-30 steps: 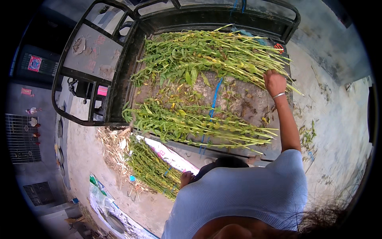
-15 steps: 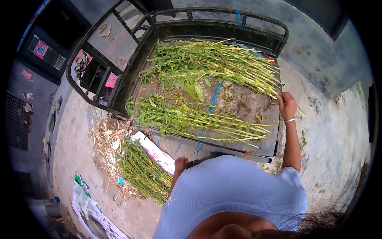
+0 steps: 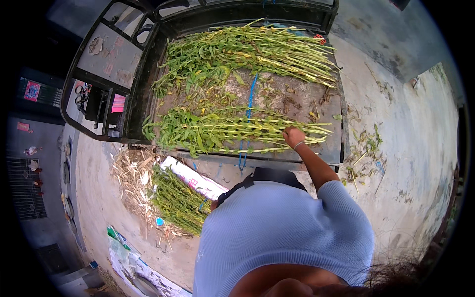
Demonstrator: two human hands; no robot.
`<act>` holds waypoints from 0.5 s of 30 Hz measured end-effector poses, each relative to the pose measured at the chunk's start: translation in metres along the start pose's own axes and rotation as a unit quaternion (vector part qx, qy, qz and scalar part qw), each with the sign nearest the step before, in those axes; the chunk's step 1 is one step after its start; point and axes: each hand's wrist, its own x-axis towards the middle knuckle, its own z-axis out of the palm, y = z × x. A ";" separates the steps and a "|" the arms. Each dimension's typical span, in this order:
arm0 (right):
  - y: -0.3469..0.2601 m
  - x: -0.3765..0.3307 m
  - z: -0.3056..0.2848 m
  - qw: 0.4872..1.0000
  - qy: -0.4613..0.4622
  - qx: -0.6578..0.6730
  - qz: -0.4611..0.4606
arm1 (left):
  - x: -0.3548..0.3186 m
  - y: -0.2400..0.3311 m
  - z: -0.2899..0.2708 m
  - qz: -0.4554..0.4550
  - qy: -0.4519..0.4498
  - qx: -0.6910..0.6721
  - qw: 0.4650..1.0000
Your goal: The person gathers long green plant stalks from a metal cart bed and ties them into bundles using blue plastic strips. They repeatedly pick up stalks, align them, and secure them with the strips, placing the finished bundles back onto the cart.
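Note:
My right hand [image 3: 294, 136] is closed around leafy green stalks at the bare-stem end of the near pile of stalks [image 3: 213, 129]. This pile lies across the cart bed, leaves to the left and cut stems to the right. Beyond it lies a larger pile of the same stalks [image 3: 247, 52]. A blue cord [image 3: 253, 91] runs across the bed and passes under the near pile. Only a bit of my left hand [image 3: 213, 205] shows beside my body, near a green bundle on the ground; its fingers are hidden.
Dark metal rails [image 3: 74, 74] frame the cart bed [image 3: 324, 106] on the left and far sides. On the ground at left lie a tied green bundle [image 3: 178, 198], a white printed sack [image 3: 195, 178] and dry husks [image 3: 131, 175]. Scattered leaves [image 3: 363, 148] lie to the right.
My right hand has moved from the right edge of the bed, by the far pile's stem ends, to the near pile. My left hand has slipped mostly out of sight. The view has shifted.

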 end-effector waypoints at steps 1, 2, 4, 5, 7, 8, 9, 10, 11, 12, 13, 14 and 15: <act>0.006 -0.002 0.002 1.000 0.012 0.003 0.001 | -0.001 0.004 0.003 -0.014 -0.002 0.008 1.000; 0.012 -0.003 0.005 1.000 0.022 0.007 0.002 | -0.004 0.009 0.004 -0.026 -0.003 0.014 1.000; 0.016 0.002 0.011 0.997 0.050 0.042 -0.038 | -0.014 0.019 0.000 -0.048 0.010 0.021 0.999; 0.015 0.005 0.011 0.998 0.034 0.025 -0.040 | -0.018 0.022 -0.002 -0.056 0.015 0.024 0.998; 0.023 0.014 0.020 0.996 0.017 0.039 -0.075 | -0.020 0.035 -0.002 -0.064 0.023 0.031 0.997; 0.031 0.017 0.025 0.998 0.002 0.022 -0.067 | -0.019 0.041 0.000 -0.066 0.024 0.034 0.997; 0.033 0.024 0.030 0.998 -0.013 0.006 -0.067 | -0.017 0.047 0.000 -0.064 0.029 0.037 0.997; 0.036 0.029 0.035 0.997 -0.029 -0.009 -0.068 | -0.016 0.052 0.002 -0.062 0.031 0.038 0.997; 0.042 0.029 0.038 0.997 -0.053 -0.036 -0.035 | -0.016 0.056 0.004 -0.061 0.033 0.041 0.997; 0.045 0.030 0.043 0.995 -0.077 -0.060 -0.011 | -0.018 0.062 0.004 -0.058 0.042 0.041 0.997; 0.047 0.032 0.043 0.991 -0.098 -0.086 0.014 | -0.016 0.066 0.006 -0.053 0.044 0.039 0.997; 0.048 0.035 0.044 0.988 -0.126 -0.089 0.029 | -0.017 0.070 0.007 -0.050 0.048 0.039 0.997; 0.052 0.038 0.043 0.983 -0.153 -0.095 0.046 | -0.015 0.073 0.011 -0.043 0.049 0.040 0.997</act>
